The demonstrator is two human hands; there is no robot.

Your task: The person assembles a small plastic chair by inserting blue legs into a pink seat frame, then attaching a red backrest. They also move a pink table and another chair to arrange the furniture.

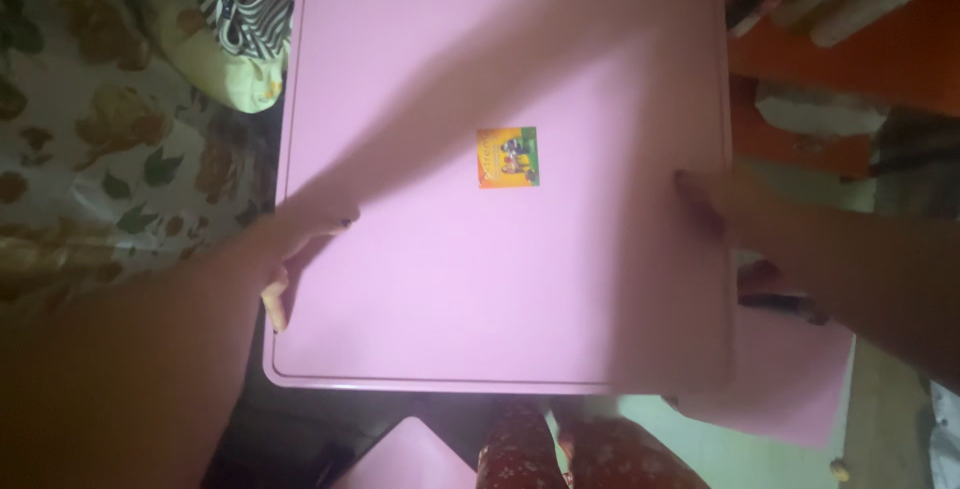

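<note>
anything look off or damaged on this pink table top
Nothing stands out. The pink table top looks flat and unmarked, bare but for a small colourful sticker near its middle. The left hand and right hand grip opposite edges.

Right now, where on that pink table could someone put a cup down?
The pink table is bare on most of its top: everywhere around the small sticker at the middle. Only the side edges are taken, by the left hand and the right hand.
</note>
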